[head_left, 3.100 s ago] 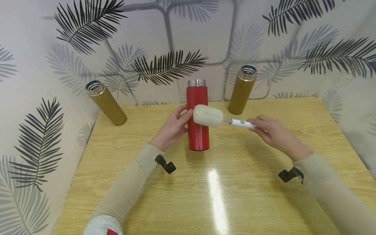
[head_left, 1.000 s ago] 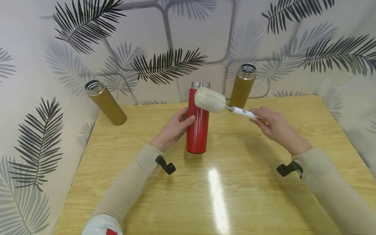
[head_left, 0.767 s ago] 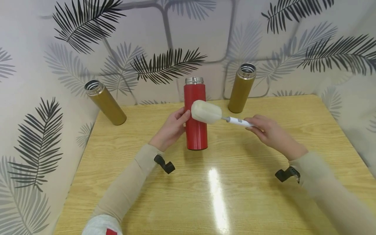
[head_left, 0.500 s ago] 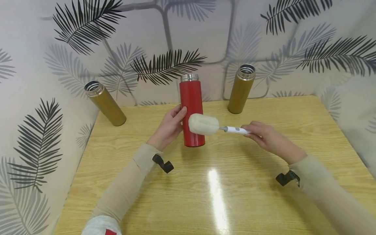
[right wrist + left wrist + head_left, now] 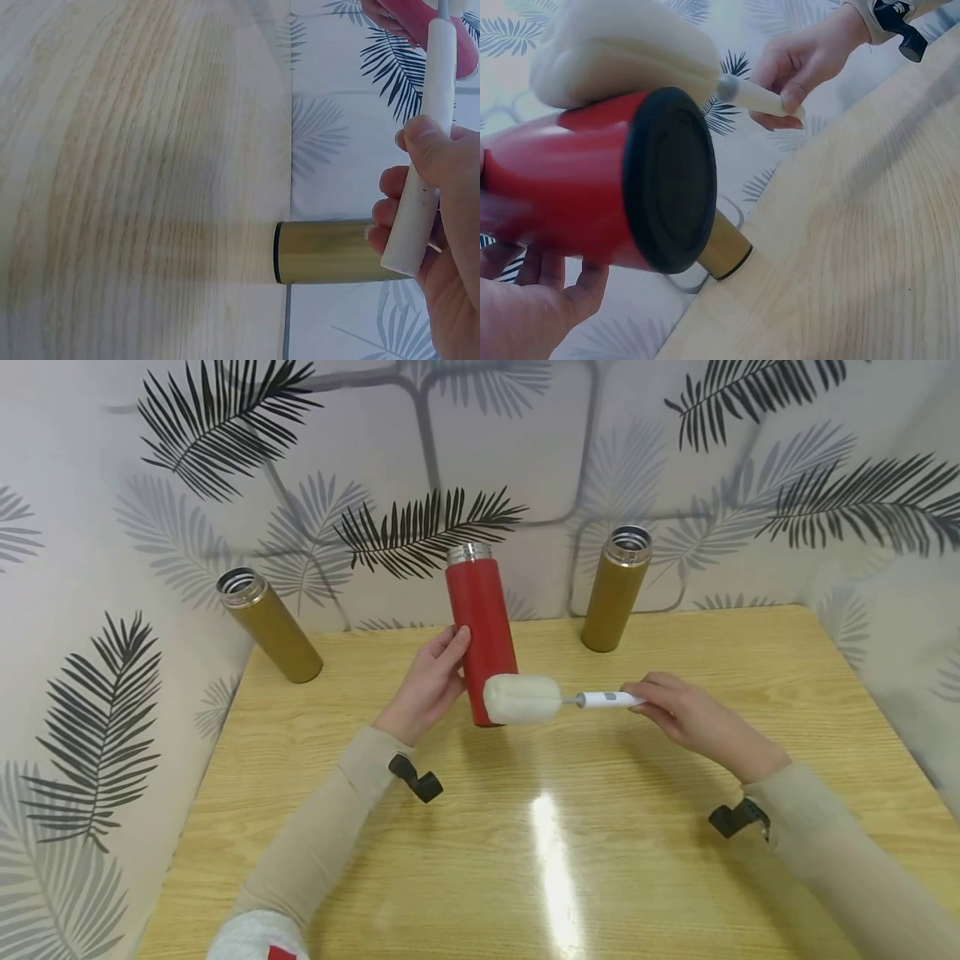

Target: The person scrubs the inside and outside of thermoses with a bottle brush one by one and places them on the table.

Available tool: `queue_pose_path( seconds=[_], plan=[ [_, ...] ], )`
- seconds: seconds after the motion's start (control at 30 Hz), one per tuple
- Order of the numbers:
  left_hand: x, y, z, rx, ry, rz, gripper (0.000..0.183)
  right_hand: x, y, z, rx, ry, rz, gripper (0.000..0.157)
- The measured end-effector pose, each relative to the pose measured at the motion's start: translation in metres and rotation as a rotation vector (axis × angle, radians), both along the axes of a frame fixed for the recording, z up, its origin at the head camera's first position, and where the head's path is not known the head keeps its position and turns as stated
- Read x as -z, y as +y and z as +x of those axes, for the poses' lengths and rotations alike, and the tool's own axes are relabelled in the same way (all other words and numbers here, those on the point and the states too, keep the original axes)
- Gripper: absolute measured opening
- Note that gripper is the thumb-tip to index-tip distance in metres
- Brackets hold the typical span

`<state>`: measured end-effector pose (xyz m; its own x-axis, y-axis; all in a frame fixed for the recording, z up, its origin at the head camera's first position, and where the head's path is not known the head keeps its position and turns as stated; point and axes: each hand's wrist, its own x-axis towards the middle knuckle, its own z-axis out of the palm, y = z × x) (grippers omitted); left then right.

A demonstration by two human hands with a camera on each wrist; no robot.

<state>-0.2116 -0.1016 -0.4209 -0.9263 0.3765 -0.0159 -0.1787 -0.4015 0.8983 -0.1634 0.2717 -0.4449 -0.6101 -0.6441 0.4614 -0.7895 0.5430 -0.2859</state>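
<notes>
My left hand [image 5: 431, 681] grips a red thermos bottle [image 5: 480, 618] around its side, lifted over the table. The bottle has no lid and tilts with its steel neck toward the upper left; its black base [image 5: 671, 180] shows in the left wrist view. My right hand [image 5: 686, 718] pinches the white handle [image 5: 424, 172] of a bottle brush [image 5: 600, 699]. The cream sponge head [image 5: 522, 698] of the brush lies against the lower side of the red bottle.
Two lidless gold thermos bottles stand toward the back of the wooden table [image 5: 637, 860]: a left one [image 5: 273, 631] and a right one [image 5: 617, 597]. Behind them rises a wall [image 5: 510, 460] with leaf patterns. A camera [image 5: 416, 778] is strapped to the left wrist.
The brush head has slid up the red bottle and back down to near its base. The bottle has shifted left and now tilts more to the left. The gold bottles have stayed put.
</notes>
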Motion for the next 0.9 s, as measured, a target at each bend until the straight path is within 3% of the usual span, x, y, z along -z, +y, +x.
queue_pose_path(
  seconds=[0.03, 0.2, 0.4, 0.7, 0.9],
  plan=[
    [0.000, 0.000, 0.000, 0.002, 0.004, -0.008, 0.080, 0.000, 0.000, -0.001, 0.008, 0.004, -0.006, 0.044],
    [0.004, 0.002, 0.002, 0.006, -0.018, -0.033, 0.042, -0.002, 0.001, -0.005, 0.029, 0.028, -0.028, 0.043],
    [0.006, 0.007, 0.007, 0.018, -0.055, -0.015, 0.027, -0.008, 0.001, -0.013, 0.051, 0.052, -0.076, 0.046],
    [0.010, 0.010, 0.010, 0.103, -0.039, -0.037, 0.041, -0.019, 0.004, -0.016, 0.132, 0.062, -0.073, 0.041],
    [0.012, 0.013, 0.013, 0.102, -0.017, -0.197, 0.058, -0.021, 0.005, -0.017, 0.137, 0.060, -0.069, 0.040]
  ],
)
